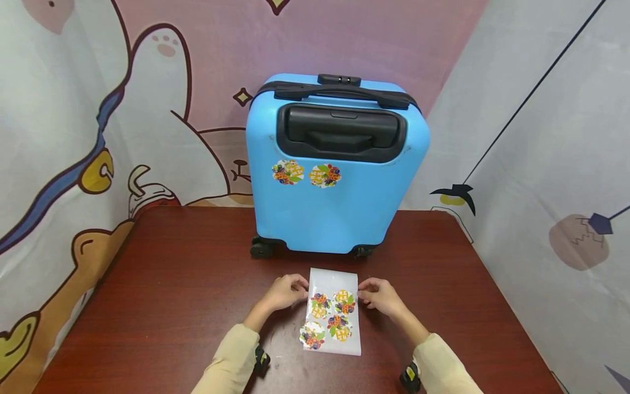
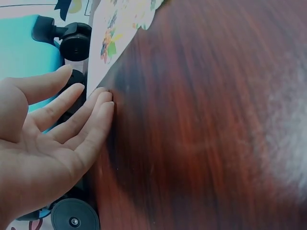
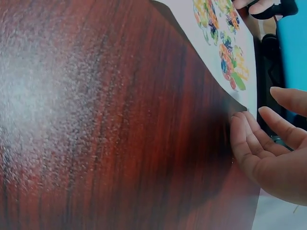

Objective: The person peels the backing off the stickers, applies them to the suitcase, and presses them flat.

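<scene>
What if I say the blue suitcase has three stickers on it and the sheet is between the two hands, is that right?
Not quite: the suitcase has two stickers on it, not three, as the head view shows. It is blue, and the sheet is between the left hand and right hand.

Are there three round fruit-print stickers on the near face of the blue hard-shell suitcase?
No, the suitcase shows only two stickers there, side by side below its black handle recess.
</scene>
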A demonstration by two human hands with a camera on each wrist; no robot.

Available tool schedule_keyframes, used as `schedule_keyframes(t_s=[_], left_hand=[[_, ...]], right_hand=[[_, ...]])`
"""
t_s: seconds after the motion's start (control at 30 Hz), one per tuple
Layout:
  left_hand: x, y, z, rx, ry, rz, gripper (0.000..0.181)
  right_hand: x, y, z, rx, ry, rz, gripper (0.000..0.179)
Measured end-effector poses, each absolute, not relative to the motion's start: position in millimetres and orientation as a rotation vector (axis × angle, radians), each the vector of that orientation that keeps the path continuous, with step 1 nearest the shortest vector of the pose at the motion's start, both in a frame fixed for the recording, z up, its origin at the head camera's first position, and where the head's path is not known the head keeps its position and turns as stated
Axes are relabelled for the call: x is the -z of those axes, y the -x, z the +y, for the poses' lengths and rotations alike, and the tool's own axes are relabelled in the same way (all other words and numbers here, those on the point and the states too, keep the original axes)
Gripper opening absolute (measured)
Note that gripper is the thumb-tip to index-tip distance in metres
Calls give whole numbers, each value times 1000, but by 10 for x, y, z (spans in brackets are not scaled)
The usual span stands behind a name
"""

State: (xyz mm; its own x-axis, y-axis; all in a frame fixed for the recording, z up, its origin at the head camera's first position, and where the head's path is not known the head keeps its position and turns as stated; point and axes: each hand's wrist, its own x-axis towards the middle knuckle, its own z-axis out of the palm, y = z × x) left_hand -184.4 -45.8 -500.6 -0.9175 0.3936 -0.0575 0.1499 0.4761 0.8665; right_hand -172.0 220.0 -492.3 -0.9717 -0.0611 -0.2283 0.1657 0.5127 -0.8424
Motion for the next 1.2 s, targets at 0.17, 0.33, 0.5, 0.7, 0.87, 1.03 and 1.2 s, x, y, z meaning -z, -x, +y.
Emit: schedule_keyframes(t_s=[0.17, 0.33, 0.5, 0.7, 0.87, 1.03, 1.2], left_hand=[[4996, 1832, -441, -1423, -469, 2470, 16], [4986, 1824, -423, -1415, -481, 2481, 16], [4996, 1818, -403, -1425, -496, 2467, 17], [4994, 1806, -386, -1441, -500, 2445, 17], [4983, 1799, -374, -1430, -491, 2445, 17], [4965, 1800, -350, -1428, -500, 2464, 15], [4972, 1816, -325, -1449, -498, 2491, 15]], right_hand=[[4964, 1701, 2198, 1447, -90, 2518, 14], [5007, 1702, 2198, 1437, -122, 2513, 14], [5012, 1699, 2195, 1437, -123, 2512, 13], [4981, 1682, 2180, 1428, -105, 2509, 14], [4965, 1671, 2171, 1437, -93, 2500, 14], [4970, 1675, 2168, 1460, -63, 2495, 14], [4984, 1687, 2169, 1477, -49, 2511, 13]])
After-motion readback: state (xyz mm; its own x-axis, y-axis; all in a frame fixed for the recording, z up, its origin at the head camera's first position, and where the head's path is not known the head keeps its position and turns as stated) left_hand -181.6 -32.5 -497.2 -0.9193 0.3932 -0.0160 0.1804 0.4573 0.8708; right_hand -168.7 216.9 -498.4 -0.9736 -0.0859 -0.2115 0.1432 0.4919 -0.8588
